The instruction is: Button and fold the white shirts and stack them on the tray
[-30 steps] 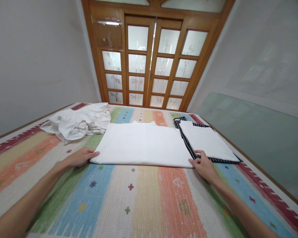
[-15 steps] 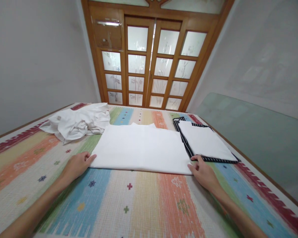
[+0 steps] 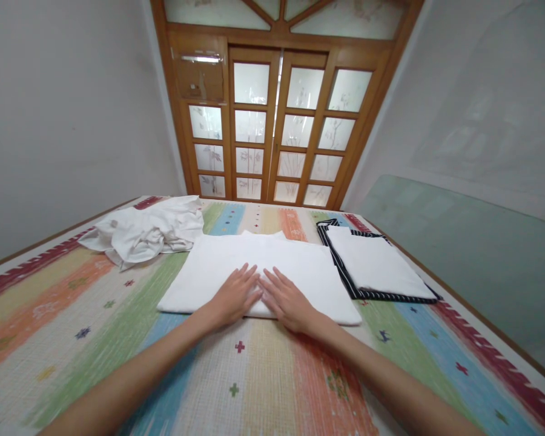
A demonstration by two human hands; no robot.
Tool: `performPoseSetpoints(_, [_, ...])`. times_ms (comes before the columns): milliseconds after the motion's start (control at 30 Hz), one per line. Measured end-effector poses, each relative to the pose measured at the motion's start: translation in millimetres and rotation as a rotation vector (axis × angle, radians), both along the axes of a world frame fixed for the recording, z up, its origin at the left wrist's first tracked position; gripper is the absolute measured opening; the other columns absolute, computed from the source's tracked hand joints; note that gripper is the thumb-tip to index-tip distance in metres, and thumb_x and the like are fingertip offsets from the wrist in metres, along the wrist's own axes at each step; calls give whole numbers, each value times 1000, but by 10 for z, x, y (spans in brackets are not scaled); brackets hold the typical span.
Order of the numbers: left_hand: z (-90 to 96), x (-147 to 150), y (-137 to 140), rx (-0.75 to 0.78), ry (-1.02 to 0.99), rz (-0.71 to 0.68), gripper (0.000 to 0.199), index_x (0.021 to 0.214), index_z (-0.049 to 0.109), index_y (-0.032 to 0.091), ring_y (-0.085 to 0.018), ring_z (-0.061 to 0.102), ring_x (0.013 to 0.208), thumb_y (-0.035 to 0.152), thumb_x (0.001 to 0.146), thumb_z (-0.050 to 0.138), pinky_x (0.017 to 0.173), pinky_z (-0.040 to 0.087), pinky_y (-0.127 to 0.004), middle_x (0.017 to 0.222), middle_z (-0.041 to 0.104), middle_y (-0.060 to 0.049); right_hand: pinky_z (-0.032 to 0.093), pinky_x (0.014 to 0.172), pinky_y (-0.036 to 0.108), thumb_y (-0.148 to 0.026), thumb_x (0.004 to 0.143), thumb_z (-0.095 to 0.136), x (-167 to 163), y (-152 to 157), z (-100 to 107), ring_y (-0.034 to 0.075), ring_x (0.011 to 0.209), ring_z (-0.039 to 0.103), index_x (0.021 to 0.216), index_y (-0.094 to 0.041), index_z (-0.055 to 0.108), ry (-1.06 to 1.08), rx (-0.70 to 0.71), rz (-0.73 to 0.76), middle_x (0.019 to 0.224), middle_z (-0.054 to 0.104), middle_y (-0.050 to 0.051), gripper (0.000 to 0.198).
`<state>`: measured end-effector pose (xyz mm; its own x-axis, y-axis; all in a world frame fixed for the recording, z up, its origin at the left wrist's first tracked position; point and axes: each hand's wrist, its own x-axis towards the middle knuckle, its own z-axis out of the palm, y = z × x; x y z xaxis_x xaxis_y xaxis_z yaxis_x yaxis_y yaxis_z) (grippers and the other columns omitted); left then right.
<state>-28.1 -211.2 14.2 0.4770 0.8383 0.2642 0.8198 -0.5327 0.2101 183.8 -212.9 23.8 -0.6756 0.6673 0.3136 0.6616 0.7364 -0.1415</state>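
Observation:
A white folded garment (image 3: 309,272), likely a shirt, lies flat in the middle of the patterned cloth (image 3: 272,375). On its near half rests my left hand (image 3: 237,293), palm down with the fingers stretched out. Beside it, my right hand (image 3: 287,298) lies flat on the same white fabric, fingers extended. The fingertips of both hands come close together at the garment's centre, and neither hand grips anything. A small pointed part of the garment sticks out along its far edge.
A crumpled white garment (image 3: 148,233) lies at the far left, close to the folded one. To the right, a folded white garment (image 3: 376,260) sits on a black striped one (image 3: 345,275). Wooden glass-paned doors (image 3: 272,121) stand beyond, with a pale green panel (image 3: 458,248) at the right.
Both hands have let go of the garment's near corners and moved inward to its centre, where they lie flat. The view has tilted up slightly.

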Motion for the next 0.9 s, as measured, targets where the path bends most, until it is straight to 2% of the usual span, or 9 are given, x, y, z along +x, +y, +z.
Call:
performPoseSetpoints(100, [-92,30,79,-71,48,-29,59,149,37,19,-26,27,146,49,100,24,118,22,-46,155,38,-10,24,120,36,-33,101,32,-69,49,-44,23,146,27,149,-21,42,-32,-68,35,157,32,3,50])
performPoseSetpoints(233, [-148,-277,162,-107,101,134,64,150,37,24,-25,24,148,58,97,26,120,15,-46,158,33,-7,19,121,45,-45,100,34,215,240,-180,24,147,24,152,-21,36,-112,-122,-63,158,28,6,57])
performPoseSetpoints(333, [-143,-598,243,-136,138,319,68,150,37,19,-28,22,148,59,96,27,120,15,-48,158,30,-9,20,120,48,-49,101,29,532,465,-255,26,148,22,151,-16,36,-142,-131,-250,159,27,11,60])
performPoseSetpoints(433, [-95,-804,345,-127,149,445,68,145,43,10,-30,26,146,54,96,30,118,22,-45,156,35,-16,18,120,46,-47,101,27,760,705,-278,28,148,20,151,-6,33,-178,-173,-484,158,27,18,65])
performPoseSetpoints(533, [-2,-803,461,-89,181,527,62,131,56,5,-35,39,139,51,95,33,112,30,-47,145,48,-23,17,119,46,-46,101,28,823,920,-272,32,148,17,148,6,29,-185,-210,-683,157,22,28,71])
performPoseSetpoints(600, [71,-719,556,-94,202,560,59,123,59,5,-38,44,134,50,96,32,107,36,-49,138,54,-25,16,119,49,-47,100,29,781,1036,-260,35,148,16,148,7,28,-173,-210,-755,156,20,30,72])
performPoseSetpoints(667, [132,-613,670,-123,209,510,58,127,57,5,-36,41,137,47,97,31,109,35,-48,141,52,-24,15,118,53,-46,100,29,687,1125,-240,35,148,15,149,2,31,-158,-196,-741,158,19,28,68])
performPoseSetpoints(767, [164,-455,856,-172,171,325,59,143,45,9,-32,26,146,45,98,28,116,25,-44,155,36,-17,15,118,52,-45,101,27,478,1203,-208,34,149,11,151,-8,33,-130,-199,-583,161,18,20,62])
performPoseSetpoints(900, [100,-284,1071,-229,114,210,62,151,36,22,-35,16,149,52,99,20,116,18,-57,161,24,-9,16,119,48,-49,102,22,198,1244,-188,31,150,6,154,-18,29,-82,-237,-340,163,12,10,61])
